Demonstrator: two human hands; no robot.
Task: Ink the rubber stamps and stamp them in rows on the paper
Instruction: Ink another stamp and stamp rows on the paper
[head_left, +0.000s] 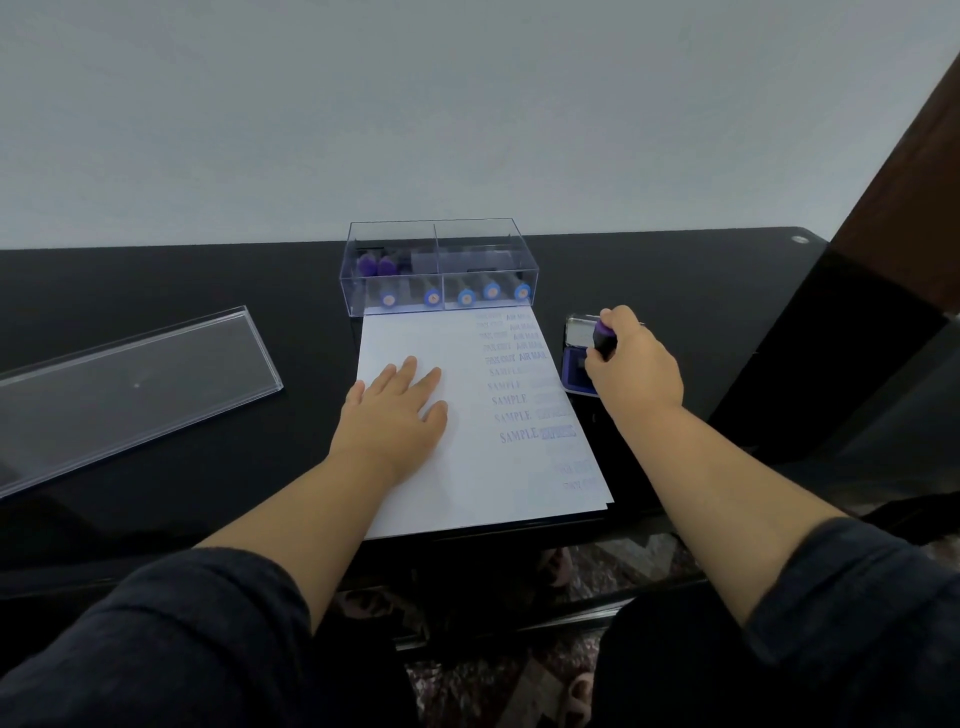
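Purple stamp (604, 338): the right hand (636, 364) grips its handle, fingers curled round it, and holds its face down on the ink pad (575, 371), which lies open just right of the paper (467, 415).
Left hand (397, 410): flat on the paper's left half, fingers straight and slightly spread, holding nothing, pinning the sheet.
Paper: white, on the black table (208, 291); blue prints run in columns down its right side, among them SAMPLE and AIR MAIL. The lowest ones near the bottom corner look faint. The left part is bare.
Other stamps (462, 296): lying in the clear box (441, 260) at the paper's far edge, their blue ends facing forward; two purple ones sit in its back left compartment.
Clear lid (130, 384): well apart on the left.
Step in hand: inking, as I judge it.
Doing it well: press the stamp square and even on the pad, without rocking, so the whole face takes ink; lift straight up; set it down level beneath the last print, in line with its column; keep the left hand flat so the sheet cannot slide.
Risk: a tilted press gives half-faded letters like the pale ones.
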